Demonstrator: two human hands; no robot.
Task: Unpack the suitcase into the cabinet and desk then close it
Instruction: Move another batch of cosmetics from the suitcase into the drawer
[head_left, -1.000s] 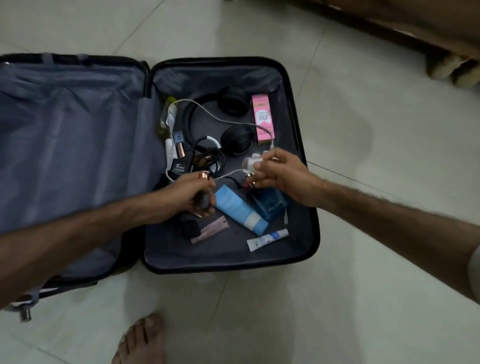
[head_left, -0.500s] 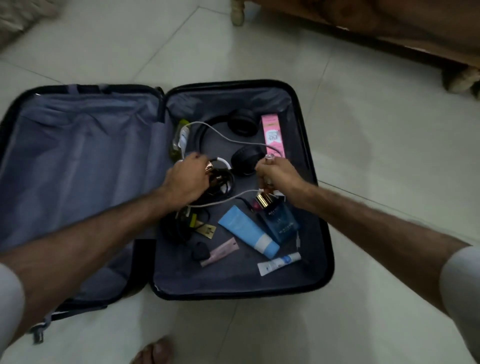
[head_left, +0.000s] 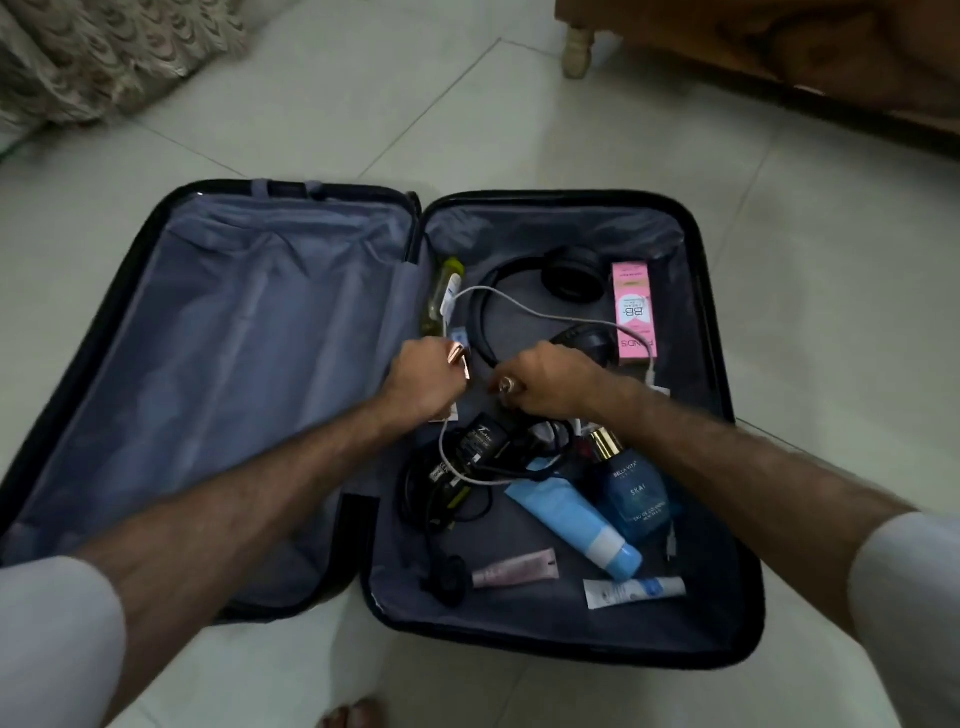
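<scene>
Suitcase (head_left: 717, 364) open, pale tiled floor (head_left: 831, 312)

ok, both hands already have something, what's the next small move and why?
Probably lift both hands clear of the suitcase: the left hand grips a rose-gold capped item, the right hand grips a small capped item, and the white cable runs close by.

Both arms extended; left grip (head_left: 423, 382) and right grip (head_left: 550, 382) fingers curled.
</scene>
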